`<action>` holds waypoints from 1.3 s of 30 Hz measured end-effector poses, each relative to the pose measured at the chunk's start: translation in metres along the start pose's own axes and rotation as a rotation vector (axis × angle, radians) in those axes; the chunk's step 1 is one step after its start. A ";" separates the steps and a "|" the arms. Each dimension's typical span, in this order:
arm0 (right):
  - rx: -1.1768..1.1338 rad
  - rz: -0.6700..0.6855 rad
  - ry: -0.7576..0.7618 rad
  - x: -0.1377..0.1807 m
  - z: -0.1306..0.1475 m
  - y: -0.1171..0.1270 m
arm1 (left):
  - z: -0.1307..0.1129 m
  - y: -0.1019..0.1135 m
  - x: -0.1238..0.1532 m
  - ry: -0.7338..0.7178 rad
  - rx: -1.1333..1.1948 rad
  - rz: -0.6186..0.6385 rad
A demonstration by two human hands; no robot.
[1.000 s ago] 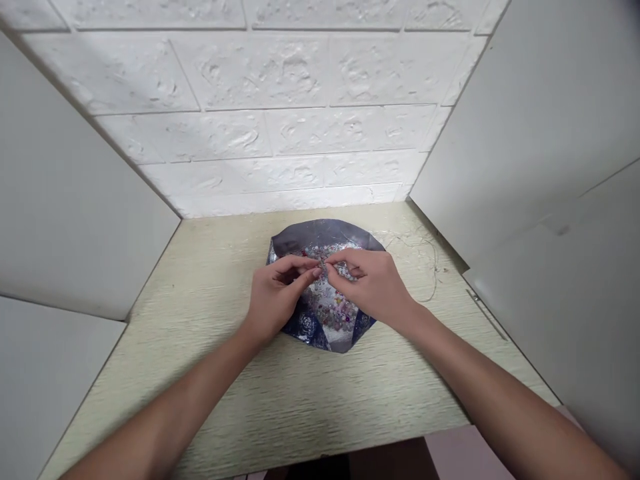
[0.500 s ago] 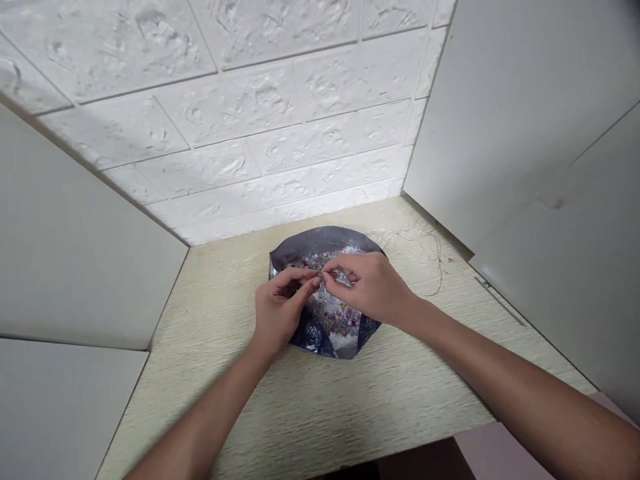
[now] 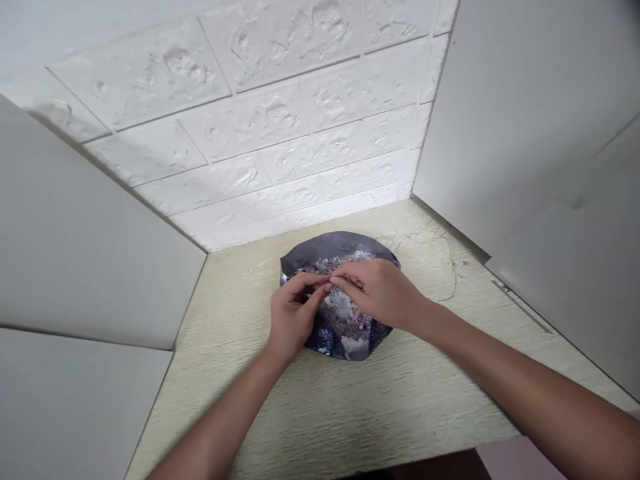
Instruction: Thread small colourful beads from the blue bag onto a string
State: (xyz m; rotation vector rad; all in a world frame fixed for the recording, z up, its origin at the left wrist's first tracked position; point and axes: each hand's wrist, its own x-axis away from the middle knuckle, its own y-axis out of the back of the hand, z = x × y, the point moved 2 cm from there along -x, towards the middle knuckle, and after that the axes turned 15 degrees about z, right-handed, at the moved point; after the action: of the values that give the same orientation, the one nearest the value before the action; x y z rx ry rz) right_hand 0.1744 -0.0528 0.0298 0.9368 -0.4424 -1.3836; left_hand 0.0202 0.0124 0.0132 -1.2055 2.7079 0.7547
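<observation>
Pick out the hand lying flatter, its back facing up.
The right hand, flat with its back up, its fingers reaching across the small coloured bits in the shiny dark bag. The left hand stands more on edge, palm turned inward.

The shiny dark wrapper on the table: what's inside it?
Small pink and silvery beads lie inside the wrapper, but the left hand and right hand cover the middle, so whatever lies beneath them cannot be seen.
</observation>
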 end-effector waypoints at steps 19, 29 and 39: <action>0.121 0.112 0.001 0.003 0.004 0.001 | -0.003 -0.001 0.002 -0.127 -0.066 0.041; 0.063 0.174 0.008 0.003 0.004 0.002 | -0.004 0.000 0.003 -0.138 -0.074 0.072; 0.035 0.231 -0.032 0.003 0.003 0.004 | 0.000 -0.002 0.005 -0.041 0.057 0.125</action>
State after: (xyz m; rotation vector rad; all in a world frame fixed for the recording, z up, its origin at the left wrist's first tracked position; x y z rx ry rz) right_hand 0.1752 -0.0564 0.0338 0.8642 -0.5828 -1.1857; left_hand 0.0187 0.0078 0.0115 -1.0059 2.7714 0.7028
